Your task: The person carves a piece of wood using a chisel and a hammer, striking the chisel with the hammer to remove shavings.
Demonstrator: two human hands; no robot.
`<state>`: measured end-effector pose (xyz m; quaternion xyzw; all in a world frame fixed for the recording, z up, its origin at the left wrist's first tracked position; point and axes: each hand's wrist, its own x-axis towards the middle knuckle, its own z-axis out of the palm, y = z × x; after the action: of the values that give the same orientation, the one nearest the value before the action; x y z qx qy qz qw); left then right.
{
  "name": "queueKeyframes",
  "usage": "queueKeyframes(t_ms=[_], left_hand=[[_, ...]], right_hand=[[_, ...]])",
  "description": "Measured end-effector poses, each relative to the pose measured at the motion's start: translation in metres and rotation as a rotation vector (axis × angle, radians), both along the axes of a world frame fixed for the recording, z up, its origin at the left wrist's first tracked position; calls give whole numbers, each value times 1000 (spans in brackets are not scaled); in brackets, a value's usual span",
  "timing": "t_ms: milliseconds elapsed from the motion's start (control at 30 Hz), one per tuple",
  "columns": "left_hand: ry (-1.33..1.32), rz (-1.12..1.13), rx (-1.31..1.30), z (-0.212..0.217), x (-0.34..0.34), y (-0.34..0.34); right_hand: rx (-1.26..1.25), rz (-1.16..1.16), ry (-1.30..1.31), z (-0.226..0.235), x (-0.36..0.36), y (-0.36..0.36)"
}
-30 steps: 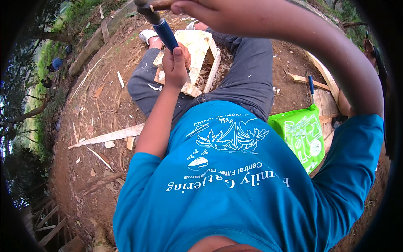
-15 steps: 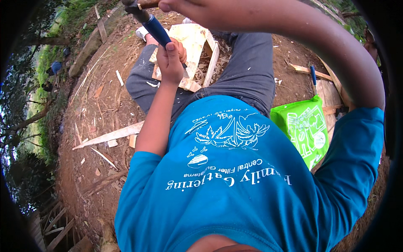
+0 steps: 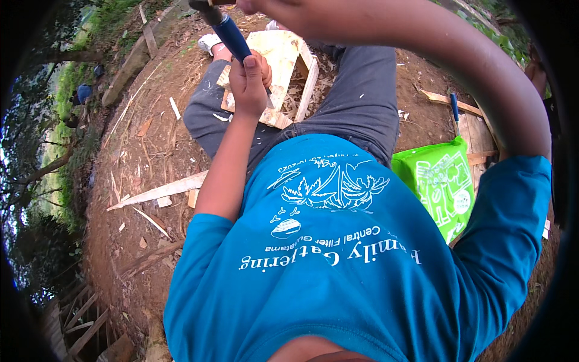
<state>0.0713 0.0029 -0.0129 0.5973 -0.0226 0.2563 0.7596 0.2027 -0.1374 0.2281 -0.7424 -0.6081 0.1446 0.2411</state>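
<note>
My left hand is wrapped round the blue handle of a chisel, which slants up and away to the left. Below the fist, its metal end points down by a pale wooden block between my legs. At the top edge, the dark head of a hammer meets or overlaps the chisel's upper end; whether they touch I cannot tell. My right hand closes on the hammer's brown handle, its fingers mostly cut off by the frame. Beyond the block lies a light wooden board.
Wood shavings and a long pointed offcut lie on the brown soil at left. At right are a bright green printed bag, another blue-handled tool and planks. A log lies at far left, near trees.
The hammer and my right hand sit slightly higher in the picture, with less of them showing. My left hand keeps its grip on the chisel. The whole view has shifted a little.
</note>
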Motion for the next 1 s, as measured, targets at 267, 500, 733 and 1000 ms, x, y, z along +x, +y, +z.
queueKeyframes(t_ms=[267,500,733,1000], left_hand=[[108,-18,-105,-14,-2,-1],[91,17,-167,-16,-5,2],[31,3,-161,9,5,32],[40,-35,-66,4,0,18]], right_hand=[[-63,62,18,3,2,-2],[108,-189,122,10,1,-11],[236,-196,333,-41,21,-5],[131,-116,287,-20,9,-9]])
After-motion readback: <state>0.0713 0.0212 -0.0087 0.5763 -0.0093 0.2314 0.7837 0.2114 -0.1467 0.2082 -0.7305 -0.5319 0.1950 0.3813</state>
